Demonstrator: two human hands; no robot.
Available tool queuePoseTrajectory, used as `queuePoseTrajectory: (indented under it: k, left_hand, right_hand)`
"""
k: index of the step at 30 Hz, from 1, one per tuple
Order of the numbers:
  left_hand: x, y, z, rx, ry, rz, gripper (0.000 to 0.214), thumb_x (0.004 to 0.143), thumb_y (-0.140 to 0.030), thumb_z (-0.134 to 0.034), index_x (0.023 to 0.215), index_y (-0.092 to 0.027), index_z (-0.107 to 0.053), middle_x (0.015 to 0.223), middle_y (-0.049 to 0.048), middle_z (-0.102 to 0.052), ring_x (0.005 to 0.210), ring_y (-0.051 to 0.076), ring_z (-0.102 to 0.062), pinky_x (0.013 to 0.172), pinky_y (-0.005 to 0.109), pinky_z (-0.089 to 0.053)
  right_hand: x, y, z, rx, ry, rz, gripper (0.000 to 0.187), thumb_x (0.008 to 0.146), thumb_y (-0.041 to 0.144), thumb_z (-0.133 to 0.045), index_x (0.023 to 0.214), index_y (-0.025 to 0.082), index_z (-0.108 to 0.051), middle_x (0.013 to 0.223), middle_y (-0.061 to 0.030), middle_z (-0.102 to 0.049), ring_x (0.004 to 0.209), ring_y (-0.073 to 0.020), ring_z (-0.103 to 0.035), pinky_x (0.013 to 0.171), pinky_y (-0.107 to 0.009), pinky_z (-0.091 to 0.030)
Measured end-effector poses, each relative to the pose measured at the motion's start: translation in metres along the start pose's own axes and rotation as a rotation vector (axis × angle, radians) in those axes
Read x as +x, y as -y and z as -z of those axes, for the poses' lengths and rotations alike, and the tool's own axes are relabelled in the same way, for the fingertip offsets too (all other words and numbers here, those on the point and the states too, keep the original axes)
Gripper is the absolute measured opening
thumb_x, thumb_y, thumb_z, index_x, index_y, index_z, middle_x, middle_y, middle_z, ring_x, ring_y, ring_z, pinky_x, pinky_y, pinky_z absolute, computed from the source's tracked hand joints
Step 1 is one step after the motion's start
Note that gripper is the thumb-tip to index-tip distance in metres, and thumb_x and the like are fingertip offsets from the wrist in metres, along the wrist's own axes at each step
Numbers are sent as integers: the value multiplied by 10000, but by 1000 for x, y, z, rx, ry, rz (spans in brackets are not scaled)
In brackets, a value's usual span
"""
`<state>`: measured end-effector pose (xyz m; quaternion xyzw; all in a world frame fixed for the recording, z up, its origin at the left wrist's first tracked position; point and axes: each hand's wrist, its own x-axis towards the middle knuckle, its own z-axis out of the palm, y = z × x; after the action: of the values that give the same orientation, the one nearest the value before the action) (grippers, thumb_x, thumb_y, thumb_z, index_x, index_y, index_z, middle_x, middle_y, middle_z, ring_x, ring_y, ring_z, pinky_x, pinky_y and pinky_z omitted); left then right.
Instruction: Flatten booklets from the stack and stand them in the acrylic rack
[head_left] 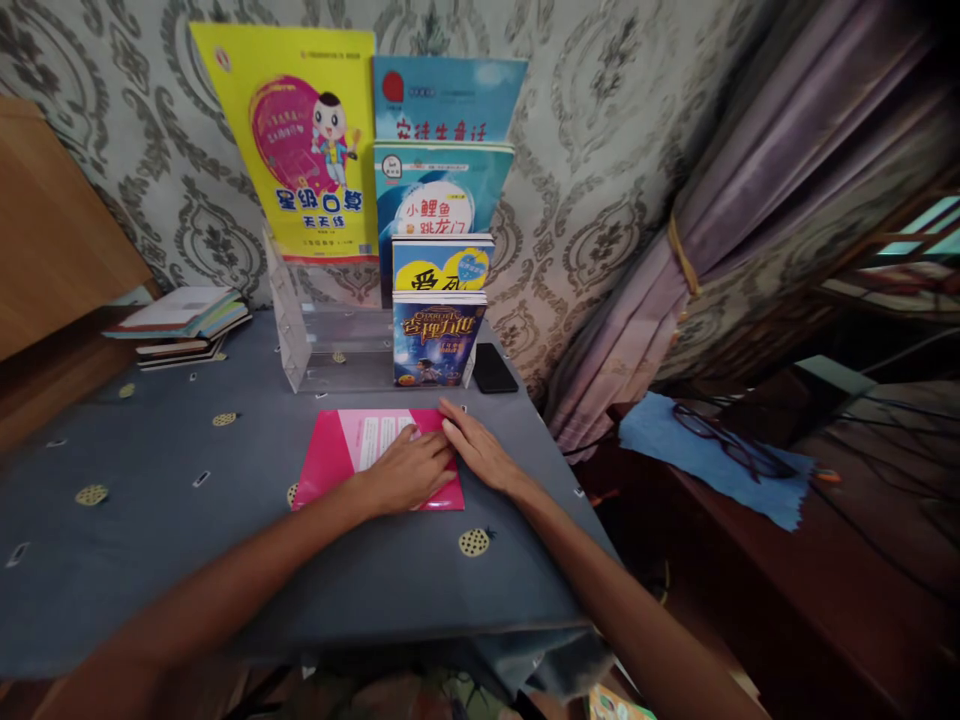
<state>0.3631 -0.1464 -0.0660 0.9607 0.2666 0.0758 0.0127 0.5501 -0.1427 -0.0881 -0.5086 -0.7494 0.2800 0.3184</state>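
Note:
A thin pink book (324, 462) with a pale panel of small print lies flat on the table in front of me. My left hand (411, 468) rests on its right half, fingers stretched out over the cover and hiding part of the print. At the book's right edge, my right hand (480, 450) lies with straight fingers, its fingertips close to the left hand's. Whether those fingertips press on the cover or on the other hand is hard to make out. Both hands are open and grip nothing.
Behind the book stands a clear acrylic rack (330, 372) holding a tall yellow workbook (322, 130), blue books (450, 95) and a small dark-blue book (435, 340). A black phone (495, 368) lies beside it. Books are stacked (184, 325) at left; glasses (735, 440) lie on a blue cloth (660, 445) at right.

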Motion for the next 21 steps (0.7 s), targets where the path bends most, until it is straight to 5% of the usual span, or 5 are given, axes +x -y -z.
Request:
queuePoseTrajectory:
  k: [11, 21]
  left_hand:
    - [12, 36, -8, 9, -67, 136, 464, 1052, -383, -275, 1383, -151, -503, 1471, 156, -523, 1317, 264, -522, 1094, 474, -363]
    - [-67, 94, -6, -3, -102, 405, 516, 1038, -425, -265, 1440, -193, -490, 1494, 116, -517, 1398, 237, -457, 1169, 485, -316]
  right_hand:
    - [0, -3, -2, -106, 20, 29, 631, 1025, 555, -275, 1578, 253, -253, 1600, -86, -365, 1462, -243, -365, 1205, -512, -281]
    - [0, 5, -10, -412, 68, 57, 633, 1021, 537, -303, 1531, 168, -365, 1577, -130, -398, 1475, -263, -338, 1215, -502, -257]
